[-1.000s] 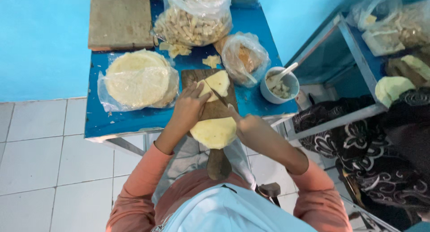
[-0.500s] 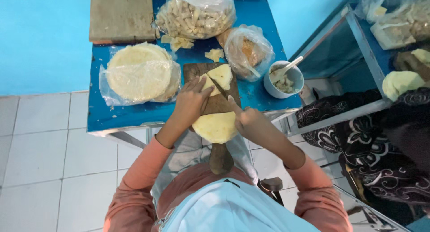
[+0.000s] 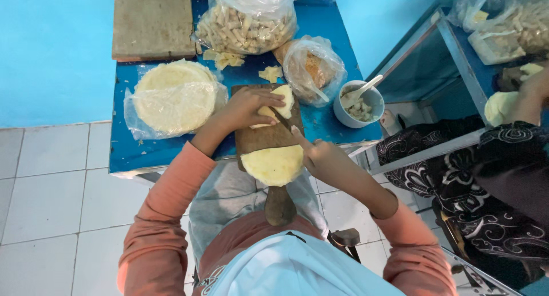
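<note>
A brown wooden cutting board with a handle lies on the front edge of a blue table. My left hand presses down on a pale yellow dough sheet at the board's far end. My right hand grips a knife whose blade lies across that sheet. A round stack of pale dough sheets rests on the near part of the board, by my right hand.
A plastic-wrapped pile of round sheets sits left of the board. Behind are a wooden board, a bag of pale sticks, a bag of brown filling, and a white bowl with spoon. Another person in dark patterned cloth works at right.
The view has shifted slightly. My left hand has settled flatter on the dough sheet, and the knife in my right hand has moved further across it.
</note>
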Demonstrator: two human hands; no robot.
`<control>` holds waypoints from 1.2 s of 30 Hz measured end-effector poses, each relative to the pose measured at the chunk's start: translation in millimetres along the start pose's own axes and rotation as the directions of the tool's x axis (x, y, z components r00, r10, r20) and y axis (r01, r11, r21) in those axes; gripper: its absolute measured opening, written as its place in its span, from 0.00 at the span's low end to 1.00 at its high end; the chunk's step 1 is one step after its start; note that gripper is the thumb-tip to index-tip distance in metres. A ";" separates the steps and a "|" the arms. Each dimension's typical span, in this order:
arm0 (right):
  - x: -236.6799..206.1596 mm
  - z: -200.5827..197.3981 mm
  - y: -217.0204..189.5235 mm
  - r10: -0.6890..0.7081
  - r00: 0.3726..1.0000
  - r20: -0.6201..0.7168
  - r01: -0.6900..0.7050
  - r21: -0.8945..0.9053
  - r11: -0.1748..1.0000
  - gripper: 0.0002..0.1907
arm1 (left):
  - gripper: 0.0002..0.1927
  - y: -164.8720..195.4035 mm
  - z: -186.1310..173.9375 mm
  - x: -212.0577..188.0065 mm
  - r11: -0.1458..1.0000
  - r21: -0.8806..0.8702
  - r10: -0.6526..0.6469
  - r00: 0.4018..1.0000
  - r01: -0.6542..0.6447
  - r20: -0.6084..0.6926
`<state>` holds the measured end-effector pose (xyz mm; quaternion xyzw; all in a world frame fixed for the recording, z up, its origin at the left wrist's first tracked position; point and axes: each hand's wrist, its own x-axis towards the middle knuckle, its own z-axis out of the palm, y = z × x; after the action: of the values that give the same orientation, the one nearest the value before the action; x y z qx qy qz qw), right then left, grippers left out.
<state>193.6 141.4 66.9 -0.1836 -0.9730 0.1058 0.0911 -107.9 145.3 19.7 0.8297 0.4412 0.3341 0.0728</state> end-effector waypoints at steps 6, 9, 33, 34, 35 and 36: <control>0.5 4.8 -0.3 0.031 0.998 0.062 -0.028 -0.048 0.998 0.40 | 0.27 -3.9 9.0 -8.3 0.999 0.014 -0.044 0.999 0.044 0.012; 2.0 10.1 3.0 0.029 0.999 0.041 -0.027 -0.047 0.999 0.40 | 0.27 -2.5 9.4 -9.3 0.997 0.013 -0.071 0.997 0.071 0.017; -24.1 6.5 -9.5 0.112 0.985 0.135 -0.112 -0.003 0.994 0.42 | 0.26 0.2 7.9 -13.7 0.998 0.013 -0.061 0.998 0.061 0.014; -27.9 4.5 -9.6 0.153 0.969 0.193 -0.147 -0.048 0.988 0.43 | 0.26 -0.9 6.3 -13.2 0.998 0.019 -0.060 0.998 0.060 0.005; -30.3 2.8 -9.7 0.201 0.947 0.250 -0.183 -0.093 0.979 0.44 | 0.27 -0.8 5.5 -13.2 0.998 0.009 -0.057 0.998 0.057 -0.002; -31.4 1.4 -9.6 0.190 0.952 0.239 -0.180 -0.065 0.982 0.43 | 0.27 0.1 5.3 -14.0 0.998 -0.012 -0.060 0.998 0.060 -0.002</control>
<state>218.8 120.7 63.5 -0.2614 -0.9573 0.1151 -0.0434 -110.0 135.2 8.8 0.8152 0.4641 0.3353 0.0871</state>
